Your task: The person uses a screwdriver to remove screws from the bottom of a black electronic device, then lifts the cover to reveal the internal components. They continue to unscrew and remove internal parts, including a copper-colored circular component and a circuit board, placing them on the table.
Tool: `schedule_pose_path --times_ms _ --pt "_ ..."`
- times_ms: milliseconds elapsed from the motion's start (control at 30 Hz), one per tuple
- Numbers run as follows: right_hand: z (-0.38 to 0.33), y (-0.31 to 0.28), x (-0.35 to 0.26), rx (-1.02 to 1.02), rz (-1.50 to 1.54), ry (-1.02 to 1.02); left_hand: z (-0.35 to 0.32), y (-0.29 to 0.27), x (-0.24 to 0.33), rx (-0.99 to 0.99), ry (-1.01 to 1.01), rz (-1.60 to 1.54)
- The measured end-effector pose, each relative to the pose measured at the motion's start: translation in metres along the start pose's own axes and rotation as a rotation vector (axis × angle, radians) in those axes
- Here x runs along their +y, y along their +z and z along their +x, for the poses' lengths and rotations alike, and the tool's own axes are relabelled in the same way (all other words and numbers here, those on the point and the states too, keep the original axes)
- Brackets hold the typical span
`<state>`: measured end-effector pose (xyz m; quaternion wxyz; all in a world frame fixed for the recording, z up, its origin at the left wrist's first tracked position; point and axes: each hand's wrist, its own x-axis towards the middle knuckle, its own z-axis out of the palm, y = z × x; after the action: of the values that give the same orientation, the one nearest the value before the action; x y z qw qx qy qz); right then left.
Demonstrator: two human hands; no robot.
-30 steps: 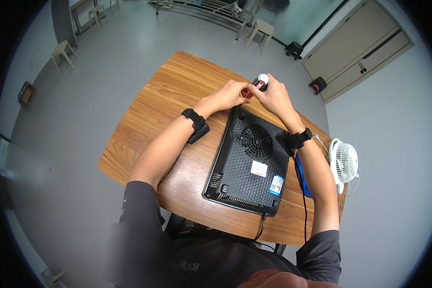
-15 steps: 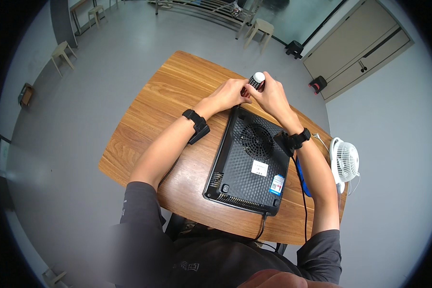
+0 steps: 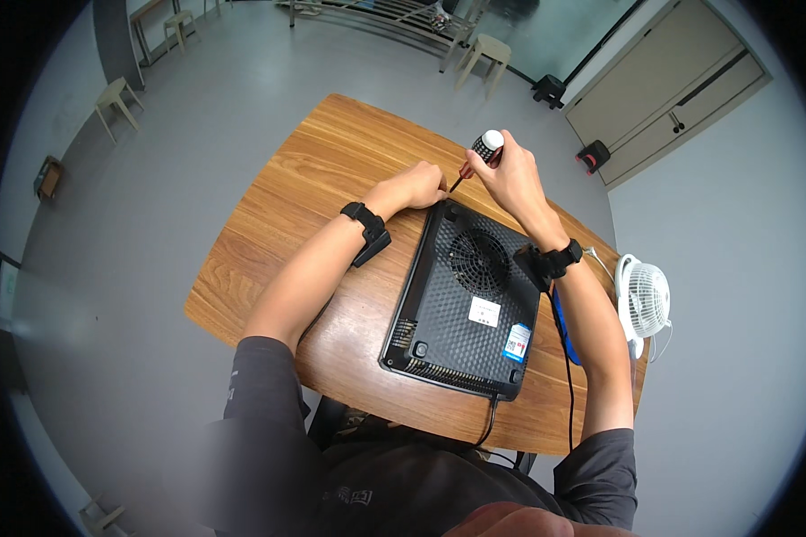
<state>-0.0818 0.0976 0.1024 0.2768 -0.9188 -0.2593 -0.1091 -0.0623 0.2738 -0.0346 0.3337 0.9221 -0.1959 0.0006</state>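
A black flat appliance (image 3: 466, 300) lies upside down on the wooden table (image 3: 282, 233), its vented underside and round fan grille facing up. My right hand (image 3: 509, 174) is shut around a screwdriver (image 3: 482, 150) with a red and black handle and a white cap. The screwdriver's tip points down at the appliance's far left corner. My left hand (image 3: 416, 186) rests with fingers closed at that same corner, beside the tip. Both wrists wear black bands.
A small white desk fan (image 3: 643, 295) stands at the table's right edge. A blue tool (image 3: 564, 318) and a black cable lie along the right side of the appliance. Its power cord leaves the near edge. Stools stand on the grey floor beyond.
My right hand has lifted the screwdriver's handle a little higher and tilted it more upright over the far corner. My left hand stays at the corner.
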Motion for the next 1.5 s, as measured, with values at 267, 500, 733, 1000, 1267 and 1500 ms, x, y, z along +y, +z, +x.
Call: schedule_pose_path --times_ms 267,500,733,1000,1267,1500 --pt "-0.008 -0.007 0.006 0.014 -0.005 -0.002 0.000 0.008 0.016 -0.026 -0.057 0.065" --pt "-0.015 -0.019 0.004 0.018 0.017 0.017 0.004 0.018 0.014 0.101 -0.092 0.047" --pt "-0.019 -0.025 0.013 0.042 0.054 0.010 0.024 0.018 -0.004 -0.101 -0.363 -0.313" --pt "-0.028 -0.033 0.013 0.083 0.061 -0.021 0.011 0.000 0.011 0.045 -0.191 0.153" --pt "-0.053 -0.042 -0.050 -0.095 0.246 -0.019 -0.117 -0.085 -0.007 -0.475 -0.420 -0.032" --pt "-0.063 -0.018 -0.059 -0.180 0.136 0.023 -0.172 -0.077 -0.005 -0.537 -0.493 0.191"
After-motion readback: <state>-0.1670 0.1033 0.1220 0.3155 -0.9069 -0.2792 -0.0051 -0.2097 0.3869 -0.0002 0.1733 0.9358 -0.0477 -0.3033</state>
